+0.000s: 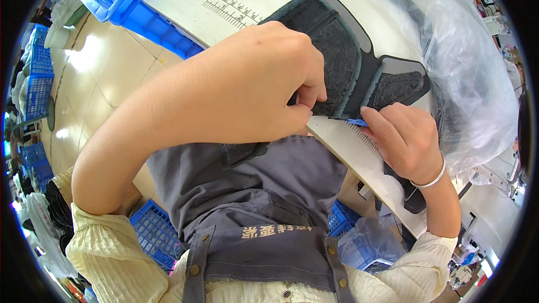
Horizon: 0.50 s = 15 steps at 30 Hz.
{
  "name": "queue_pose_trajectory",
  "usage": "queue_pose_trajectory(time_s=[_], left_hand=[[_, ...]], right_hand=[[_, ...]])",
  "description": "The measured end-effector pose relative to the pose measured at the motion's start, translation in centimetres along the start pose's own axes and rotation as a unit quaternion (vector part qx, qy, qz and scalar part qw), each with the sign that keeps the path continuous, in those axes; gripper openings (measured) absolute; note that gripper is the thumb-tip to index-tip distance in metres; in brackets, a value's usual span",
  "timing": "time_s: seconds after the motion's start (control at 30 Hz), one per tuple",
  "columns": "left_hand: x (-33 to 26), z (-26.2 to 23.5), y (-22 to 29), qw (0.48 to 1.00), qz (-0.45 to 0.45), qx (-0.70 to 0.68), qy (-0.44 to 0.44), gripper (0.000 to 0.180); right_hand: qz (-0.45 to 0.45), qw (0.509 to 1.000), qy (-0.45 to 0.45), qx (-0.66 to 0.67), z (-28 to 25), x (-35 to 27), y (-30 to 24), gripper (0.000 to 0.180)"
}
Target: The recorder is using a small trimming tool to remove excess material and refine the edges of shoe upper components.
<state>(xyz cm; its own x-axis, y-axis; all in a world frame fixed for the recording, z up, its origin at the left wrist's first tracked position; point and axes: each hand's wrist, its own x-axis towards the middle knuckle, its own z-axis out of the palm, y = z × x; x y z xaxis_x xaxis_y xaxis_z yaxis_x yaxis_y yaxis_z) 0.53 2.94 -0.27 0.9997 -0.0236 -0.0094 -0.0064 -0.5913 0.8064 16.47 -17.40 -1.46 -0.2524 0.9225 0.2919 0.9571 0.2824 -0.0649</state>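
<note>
A black padded fabric piece (pixel 339 59) with stitched, raised panels and grey areas lies on the white tabletop (pixel 188 0). My left hand (pixel 269 78) reaches across it, fingers curled and pinching its near edge; part of the grip is hidden behind the hand. At the near right edge of the same piece, my right hand (pixel 405 137) closes thumb and fingers on a small blue tool (pixel 357 122), whose tip meets the fabric edge. The kind of tool cannot be made out. Another dark fabric strip (pixel 238 154) hangs below my left wrist, over my apron.
A blue plastic crate (pixel 151 31) stands against the table's left side. Clear plastic bags (pixel 466 73) bulge along the right. Ruler marks are drawn on the tabletop. Another black piece (pixel 414 199) lies near the table edge by my right wrist. More blue crates (pixel 154 233) sit on the floor.
</note>
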Motion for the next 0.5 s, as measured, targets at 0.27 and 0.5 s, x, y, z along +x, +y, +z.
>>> queue_pose_trajectory(time_s=[0.27, 0.5], left_hand=[[0.4, 0.1, -0.8, 1.0, 0.004, 0.001, -0.004, 0.006], [0.3, 0.4, -0.8, 0.998, 0.048, 0.047, 0.021, 0.008]], right_hand=[[-0.048, 0.996, -0.006, -0.076, -0.4, 0.4, 0.2, 0.025], [-0.052, 0.995, -0.047, -0.074, -0.8, 0.9, 0.0, 0.034]])
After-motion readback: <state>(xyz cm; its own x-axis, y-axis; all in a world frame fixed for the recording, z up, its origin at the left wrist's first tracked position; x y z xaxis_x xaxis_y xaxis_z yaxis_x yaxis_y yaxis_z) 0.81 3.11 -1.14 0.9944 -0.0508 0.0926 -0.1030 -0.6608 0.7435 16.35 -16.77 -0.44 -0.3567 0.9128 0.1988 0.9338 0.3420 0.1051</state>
